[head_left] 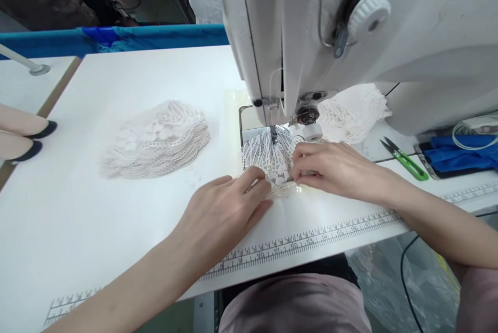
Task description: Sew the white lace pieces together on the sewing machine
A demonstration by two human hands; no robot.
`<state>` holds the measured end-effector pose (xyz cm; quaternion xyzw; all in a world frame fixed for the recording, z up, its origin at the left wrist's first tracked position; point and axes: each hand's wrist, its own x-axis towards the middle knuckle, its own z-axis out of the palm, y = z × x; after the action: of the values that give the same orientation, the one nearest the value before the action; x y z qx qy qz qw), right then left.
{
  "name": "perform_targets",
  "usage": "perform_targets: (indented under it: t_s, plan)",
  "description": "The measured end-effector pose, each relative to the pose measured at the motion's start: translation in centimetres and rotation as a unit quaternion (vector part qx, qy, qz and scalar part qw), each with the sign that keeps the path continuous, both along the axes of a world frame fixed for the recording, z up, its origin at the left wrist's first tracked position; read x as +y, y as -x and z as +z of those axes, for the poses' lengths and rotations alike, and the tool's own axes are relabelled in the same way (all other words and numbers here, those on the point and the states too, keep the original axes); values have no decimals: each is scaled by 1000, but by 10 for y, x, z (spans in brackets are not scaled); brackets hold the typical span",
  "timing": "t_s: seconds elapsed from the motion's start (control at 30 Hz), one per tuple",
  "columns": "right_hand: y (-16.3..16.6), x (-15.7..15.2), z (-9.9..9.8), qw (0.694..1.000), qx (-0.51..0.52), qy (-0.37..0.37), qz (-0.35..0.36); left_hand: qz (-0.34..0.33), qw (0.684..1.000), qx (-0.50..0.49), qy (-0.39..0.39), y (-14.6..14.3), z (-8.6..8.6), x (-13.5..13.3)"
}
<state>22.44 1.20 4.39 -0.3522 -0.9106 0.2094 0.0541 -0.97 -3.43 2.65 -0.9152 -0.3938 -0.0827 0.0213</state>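
Observation:
A piece of white lace (257, 150) lies under the presser foot (274, 135) of a white sewing machine (260, 22). My left hand (229, 200) is at the lace's near left edge, fingers curled and pressed together on it. At the near right edge, my right hand (330, 169) pinches the lace between thumb and fingers. Left of the machine rests a layered stack of white lace pieces (163, 141). More white lace (352, 112) lies behind the needle area, to the right, partly hidden by the machine head.
Green-handled thread snips (406, 159) lie right of my right hand, beside a dark phone-like object (433, 167) under blue cloth (462, 151). A ruler strip (280, 247) runs along the table's front edge. Two dark-tipped, skin-toned rounded forms (23, 133) extend in at the left.

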Motion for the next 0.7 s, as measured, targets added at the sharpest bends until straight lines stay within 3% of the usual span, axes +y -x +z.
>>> perform_targets:
  t_s: [0.2,0.37,0.5,0.6,0.7]
  plan:
    - [3,0,-1,988,89,84,-93,88,984,-120,95,-8,0,-7]
    - [4,1,-5,977,152,111,-98,96,982,-103,127,-13,0,-5]
    - [4,2,-8,991,98,54,-68,119,973,-141,137,-11,4,1]
    - [5,0,-12,996,46,-46,-53,141,962,-140,188,-10,17,10]
    - [7,1,-20,980,70,-168,-82,130,966,-109,194,-13,26,25]
